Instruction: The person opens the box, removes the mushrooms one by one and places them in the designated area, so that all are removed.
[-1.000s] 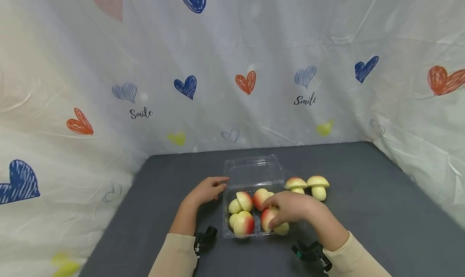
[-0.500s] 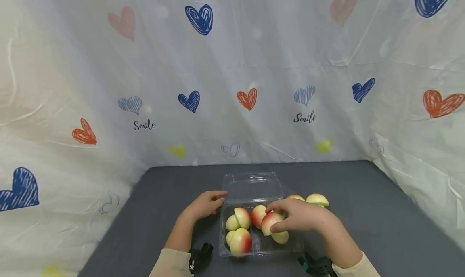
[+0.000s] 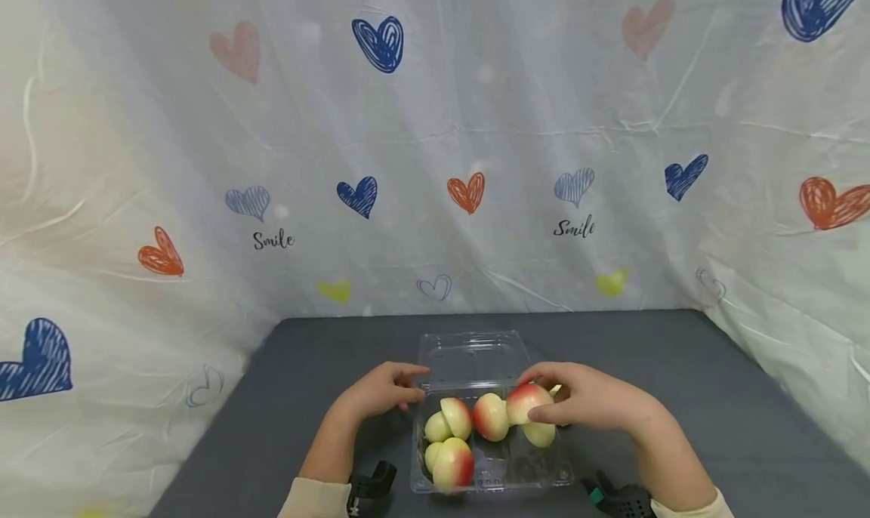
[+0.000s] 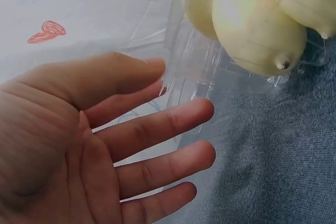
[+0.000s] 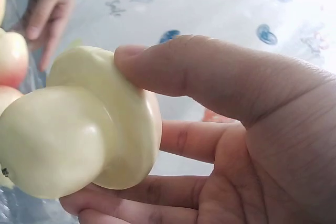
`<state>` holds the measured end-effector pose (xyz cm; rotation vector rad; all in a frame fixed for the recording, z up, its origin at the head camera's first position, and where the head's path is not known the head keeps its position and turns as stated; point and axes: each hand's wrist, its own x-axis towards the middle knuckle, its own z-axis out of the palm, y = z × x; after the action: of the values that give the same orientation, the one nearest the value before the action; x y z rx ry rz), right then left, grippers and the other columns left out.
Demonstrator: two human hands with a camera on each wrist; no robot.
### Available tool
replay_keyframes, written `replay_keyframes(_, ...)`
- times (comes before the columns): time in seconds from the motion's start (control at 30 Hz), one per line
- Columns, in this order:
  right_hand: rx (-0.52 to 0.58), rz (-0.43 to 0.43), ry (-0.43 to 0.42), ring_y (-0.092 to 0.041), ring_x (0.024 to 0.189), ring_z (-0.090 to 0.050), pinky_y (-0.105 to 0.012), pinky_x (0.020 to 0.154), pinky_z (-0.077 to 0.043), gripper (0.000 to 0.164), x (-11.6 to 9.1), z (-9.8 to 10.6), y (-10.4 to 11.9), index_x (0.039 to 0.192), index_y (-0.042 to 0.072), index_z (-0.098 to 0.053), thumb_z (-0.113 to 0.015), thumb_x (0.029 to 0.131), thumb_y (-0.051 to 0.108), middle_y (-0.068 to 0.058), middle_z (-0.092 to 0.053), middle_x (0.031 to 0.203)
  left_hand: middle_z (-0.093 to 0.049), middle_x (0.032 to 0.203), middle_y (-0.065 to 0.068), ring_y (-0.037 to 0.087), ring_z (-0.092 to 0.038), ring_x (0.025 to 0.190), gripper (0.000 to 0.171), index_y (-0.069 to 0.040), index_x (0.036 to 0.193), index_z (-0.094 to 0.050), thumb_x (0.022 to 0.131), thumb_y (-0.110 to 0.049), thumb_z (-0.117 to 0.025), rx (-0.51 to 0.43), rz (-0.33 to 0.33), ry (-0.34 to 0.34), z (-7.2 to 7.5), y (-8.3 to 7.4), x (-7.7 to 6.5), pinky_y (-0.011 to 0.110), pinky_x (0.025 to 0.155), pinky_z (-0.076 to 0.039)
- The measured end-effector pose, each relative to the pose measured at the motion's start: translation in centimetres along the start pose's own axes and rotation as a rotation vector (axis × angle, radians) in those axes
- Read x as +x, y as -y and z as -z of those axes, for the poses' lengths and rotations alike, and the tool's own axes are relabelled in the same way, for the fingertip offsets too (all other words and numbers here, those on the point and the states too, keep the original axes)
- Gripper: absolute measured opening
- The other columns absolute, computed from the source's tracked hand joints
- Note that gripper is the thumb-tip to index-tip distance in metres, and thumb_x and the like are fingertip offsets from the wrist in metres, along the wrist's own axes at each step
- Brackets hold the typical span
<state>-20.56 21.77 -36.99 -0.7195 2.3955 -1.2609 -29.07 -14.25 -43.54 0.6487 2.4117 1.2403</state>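
My right hand (image 3: 590,397) pinches a toy mushroom (image 3: 526,403) between thumb and fingers, over the back right part of a clear plastic clamshell box (image 3: 492,469). Its cap is pale yellow and red. In the right wrist view the mushroom's pale round stem (image 5: 55,142) faces the camera, thumb on the cap and fingers under it. Three similar mushrooms lie in the box: one at the back (image 3: 491,417), one at the left (image 3: 454,418), one at the front left (image 3: 452,464). My left hand (image 3: 382,391) is beside the box's left edge, fingers loosely extended, holding nothing.
The box's clear lid (image 3: 472,359) lies folded back behind it on the dark grey tabletop (image 3: 347,352). Part of another pale mushroom (image 3: 556,390) shows behind my right hand. A white curtain (image 3: 408,140) printed with hearts hangs behind the table.
My right hand has lifted the mushroom from the box's front right and carried it back and rightward. The hand now mostly covers the mushrooms outside the box. The head view has tilted up.
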Motion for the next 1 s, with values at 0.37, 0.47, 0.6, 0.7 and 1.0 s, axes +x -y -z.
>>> replay_keyframes(0.37,0.041,-0.012,-0.04,-0.031,0.104,-0.067,-0.038,0.079,-0.053,0.042,-1.7,1.5,-0.7,0.136,0.006,-0.059,-0.07,0.1,0.024,-0.013,-0.063,0.124,-0.074,0.091,0.004,0.021,-0.063,0.069,0.035,0.0,0.129,-0.071,0.096,-0.012,-0.072,0.036,0.002,-0.015,-1.1,-0.3,0.6,0.037,0.065,-0.052)
replay_keyframes(0.47,0.043,-0.022,-0.052,-0.032,0.104,-0.066,-0.04,0.078,-0.053,0.041,-2.0,1.9,-0.7,0.136,0.007,-0.059,-0.069,0.101,0.025,-0.013,-0.063,0.122,-0.072,0.088,0.003,0.018,-0.061,0.066,0.033,-0.001,0.127,-0.072,0.096,-0.012,-0.071,0.082,-0.02,-0.031,-1.6,-0.4,1.0,0.035,0.061,-0.051)
replay_keyframes(0.6,0.047,-0.033,-0.055,-0.033,0.102,-0.066,-0.044,0.078,-0.053,0.04,-2.1,2.4,-0.6,0.136,0.007,-0.06,-0.069,0.101,0.025,-0.014,-0.063,0.122,-0.069,0.083,0.002,0.017,-0.06,0.065,0.03,-0.002,0.126,-0.073,0.097,-0.012,-0.071,0.125,-0.031,-0.053,-2.1,-0.6,1.2,0.034,0.058,-0.05)
replay_keyframes(0.7,0.034,-0.038,-0.059,-0.032,0.1,-0.066,-0.044,0.077,-0.053,0.04,-2.1,2.6,-0.6,0.136,0.007,-0.06,-0.069,0.101,0.025,-0.013,-0.063,0.12,-0.068,0.08,0.003,0.018,-0.059,0.064,0.03,-0.003,0.126,-0.073,0.098,-0.013,-0.07,0.125,-0.031,-0.061,-2.3,-0.6,1.2,0.034,0.057,-0.049)
replay_keyframes(1.0,0.014,-0.021,-0.068,-0.032,0.1,-0.066,-0.041,0.077,-0.053,0.042,-2.5,3.0,-0.5,0.138,0.006,-0.059,-0.068,0.102,0.024,-0.013,-0.063,0.122,-0.065,0.074,0.003,0.018,-0.058,0.061,0.03,-0.004,0.128,-0.072,0.1,-0.013,-0.066,0.131,-0.058,-0.064,-2.2,-0.1,1.3,0.033,0.055,-0.046)
